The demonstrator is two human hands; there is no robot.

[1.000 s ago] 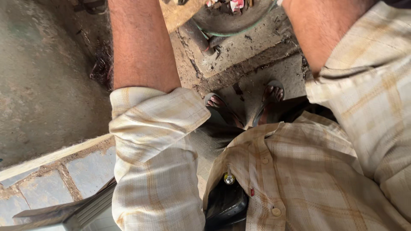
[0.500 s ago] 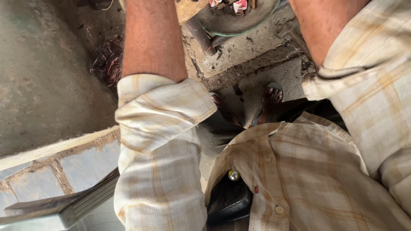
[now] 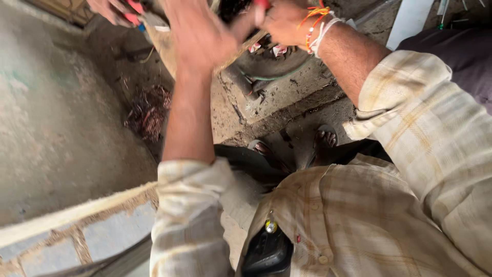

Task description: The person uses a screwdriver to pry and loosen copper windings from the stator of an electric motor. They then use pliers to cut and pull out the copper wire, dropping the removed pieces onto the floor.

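Note:
My left hand (image 3: 200, 36) is raised at the top of the view. It is blurred, its back faces me, and whether it holds anything is hidden. My right hand (image 3: 284, 20), with orange and white threads at the wrist, is closed around a small red object (image 3: 261, 4) at the frame's top edge. The two hands almost touch above a round dark metal part (image 3: 277, 64) with a green wire, which lies on a concrete slab (image 3: 287, 92). Both forearms come out of rolled checked sleeves.
Another person's hand (image 3: 107, 9) with a red-handled tool (image 3: 134, 7) is at the top left. A tangle of copper wire (image 3: 148, 110) lies on the dirty floor. My sandalled feet (image 3: 325, 138) rest below the slab. A tiled ledge (image 3: 72, 225) runs at lower left.
The view has tipped upward, so both hands, cut off at the top before, now show. The other person's hand and the copper wire have come into sight.

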